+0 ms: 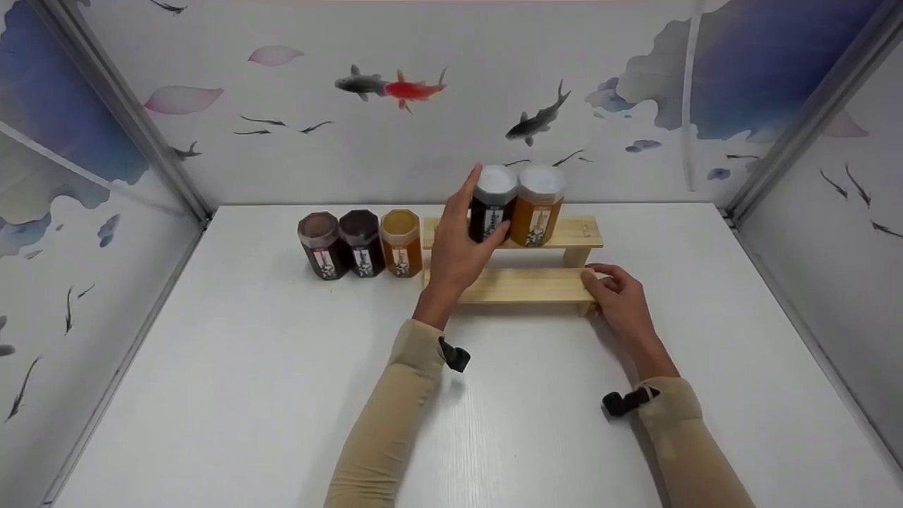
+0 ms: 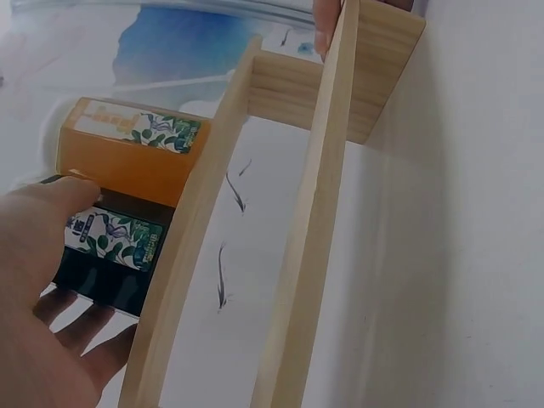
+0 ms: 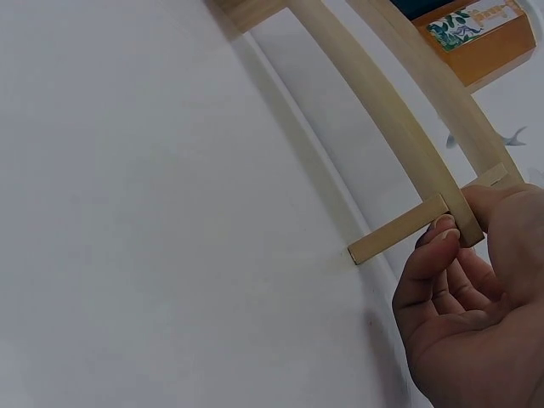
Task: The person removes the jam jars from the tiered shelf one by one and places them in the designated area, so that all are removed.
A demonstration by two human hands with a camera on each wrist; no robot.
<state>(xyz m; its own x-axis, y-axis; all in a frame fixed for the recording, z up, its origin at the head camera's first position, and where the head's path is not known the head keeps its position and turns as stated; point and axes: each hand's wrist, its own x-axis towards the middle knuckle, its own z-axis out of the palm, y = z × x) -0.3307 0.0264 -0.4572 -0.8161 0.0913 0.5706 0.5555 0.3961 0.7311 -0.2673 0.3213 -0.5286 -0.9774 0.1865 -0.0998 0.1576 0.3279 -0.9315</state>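
Head view: dark jar is gripped by left hand.
Stand: pinched at one end by right hand.
Amber jar: could be toppled if dark jar is nudged.

The head view shows diffuse light and soft shadows on the desk. Wrist views are dimmer; the wooden stand appears bowed in the right.

White-topped dark jar stands upright on two-tier wooden rack
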